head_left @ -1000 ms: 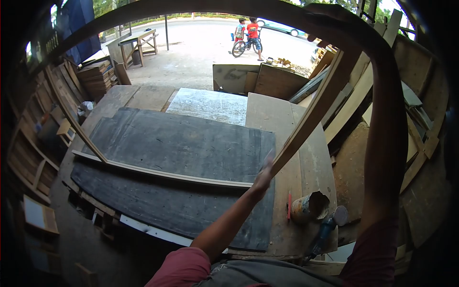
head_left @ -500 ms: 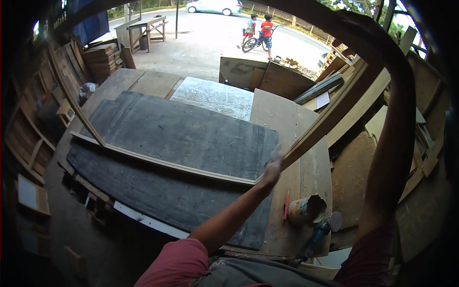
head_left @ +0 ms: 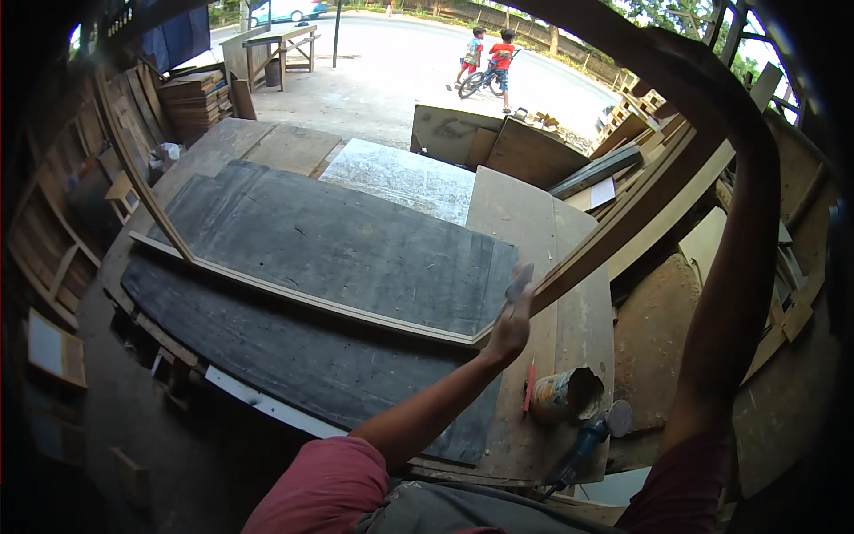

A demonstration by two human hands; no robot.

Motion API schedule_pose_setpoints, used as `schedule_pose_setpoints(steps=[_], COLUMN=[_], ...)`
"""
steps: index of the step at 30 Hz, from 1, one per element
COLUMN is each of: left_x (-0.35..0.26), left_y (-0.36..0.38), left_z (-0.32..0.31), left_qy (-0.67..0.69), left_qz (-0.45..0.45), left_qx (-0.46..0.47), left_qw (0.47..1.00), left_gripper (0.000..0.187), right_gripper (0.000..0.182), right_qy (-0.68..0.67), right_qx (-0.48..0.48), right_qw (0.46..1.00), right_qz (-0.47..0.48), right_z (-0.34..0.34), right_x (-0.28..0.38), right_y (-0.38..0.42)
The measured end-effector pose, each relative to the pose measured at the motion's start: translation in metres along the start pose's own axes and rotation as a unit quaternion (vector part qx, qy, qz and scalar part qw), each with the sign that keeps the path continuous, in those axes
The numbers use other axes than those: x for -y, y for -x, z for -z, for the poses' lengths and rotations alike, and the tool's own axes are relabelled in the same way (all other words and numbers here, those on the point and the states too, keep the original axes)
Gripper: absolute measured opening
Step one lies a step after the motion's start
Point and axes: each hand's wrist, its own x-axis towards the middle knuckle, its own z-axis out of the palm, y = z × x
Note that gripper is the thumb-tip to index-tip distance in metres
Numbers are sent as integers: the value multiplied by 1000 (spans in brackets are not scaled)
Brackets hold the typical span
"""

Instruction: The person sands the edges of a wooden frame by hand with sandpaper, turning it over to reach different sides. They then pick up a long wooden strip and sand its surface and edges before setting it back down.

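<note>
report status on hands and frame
Right hand grips wooden frame near top corner; left hand at lower corner. Frame on edge over dark board. Can and power tool apart from frame.

Wooden frame (head_left: 614,233), left hand (head_left: 511,331), right hand (head_left: 692,73) (raised)

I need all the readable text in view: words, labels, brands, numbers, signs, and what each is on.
No text can be read for certain.
Wooden frame: no lettering visible.
Can: coloured markings, too small and blurred to read.
Upright grey panel: dark marks, too smeared to tell whether they are letters or numbers.
Grey garment: faint pale mark, illegible.
Red shirt outside: print too small to read.
</note>
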Motion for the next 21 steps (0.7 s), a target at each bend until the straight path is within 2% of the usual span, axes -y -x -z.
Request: schedule_pose_setpoints(steps=[1, 2, 4, 6, 8, 10, 11, 12, 13, 15, 17, 18, 19, 21], left_x=[20, 52, 96, 72, -5, -25, -35, -95, -129, -107, -26, 0, 25, -9], left_y=[7, 18, 36, 34, 17, -5, -16, -11, -6, -2, 18, 34, 44, 33], left_z=[6, 14, 33, 42, 27, -2, -16, -33, -39, -41, -24, -19, -16, -33], left_qy=[-11, 1, 67, 103, 94, 70, 63, 25, -95, -200, -233, -275, -295, -283], left_qz=[6, 50, 221, 366, 401, 142, 12, -132, -244, -365, -349, -300, -269, -309], left_qx=[-9, -14, -22, -4, 39, 81, 88, 83, 76, 34, 0, -39, -34, -59], left_qw=[1000, 999, 973, 925, 910, 984, 994, 987, 962, 909, 907, 913, 916, 906], left_gripper=[60, 59, 59, 59, 59, 61, 62, 61, 61, 66, 67, 67, 70, 71], right_gripper=[63, 63, 64, 61, 58, 61, 62, 63, 65, 64, 64, 64, 64, 64], right_qy=[1, 3, 32, 49, 65, 46, 39, 21, 4, 11, 23, 31, 38, 29], right_qx=[-34, -37, -11, -14, -18, -9, -5, -1, 3, 6, 1, 0, 0, -13], right_qw=[999, 999, 999, 999, 998, 999, 999, 1000, 1000, 1000, 1000, 999, 999, 999], right_qz=[-5, -4, -12, -10, -4, 1, 2, -8, -19, -19, -11, -19, -28, -20], right_z=[-1, -1, -4, -14, -15, -13, -14, -16, -18, -21, -21, -24, -26, -25], right_x=[1, 4, 14, 28, 30, 22, 22, 27, 31, 36, 45, 51, 54, 56], right_y=[2, 3, 3, 1, -3, -7, -8, -6, -5, -1, 0, 2, 5, 7])
